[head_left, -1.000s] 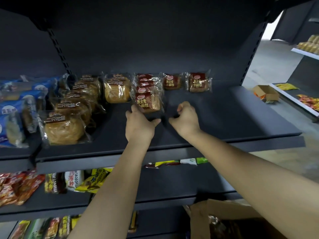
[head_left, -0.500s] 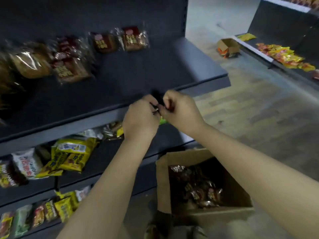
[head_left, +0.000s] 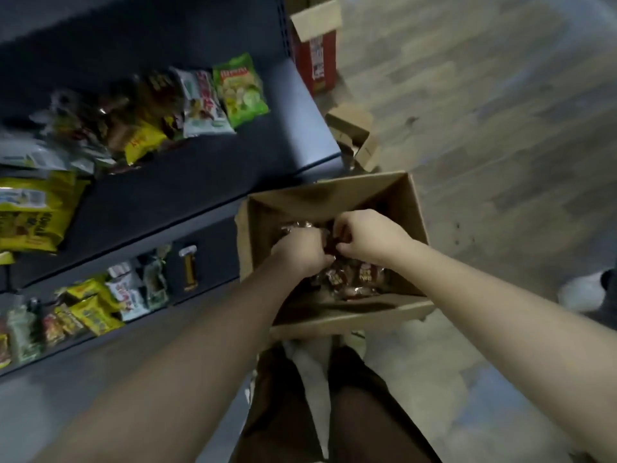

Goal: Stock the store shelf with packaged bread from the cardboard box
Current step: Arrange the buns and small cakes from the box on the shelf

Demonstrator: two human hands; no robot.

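One head-worn camera looks steeply down over the person's own forearms. It faces the open cardboard box [head_left: 334, 315] of packaged bread [head_left: 360, 275], close at frame centre, with the store shelf [head_left: 200, 182] tiers slanting along the left and floor [head_left: 500, 128] at right.

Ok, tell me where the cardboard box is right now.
In the head view the cardboard box sits open on the floor at centre, right of the lower shelves, left hand and right hand inside it among bread packs.
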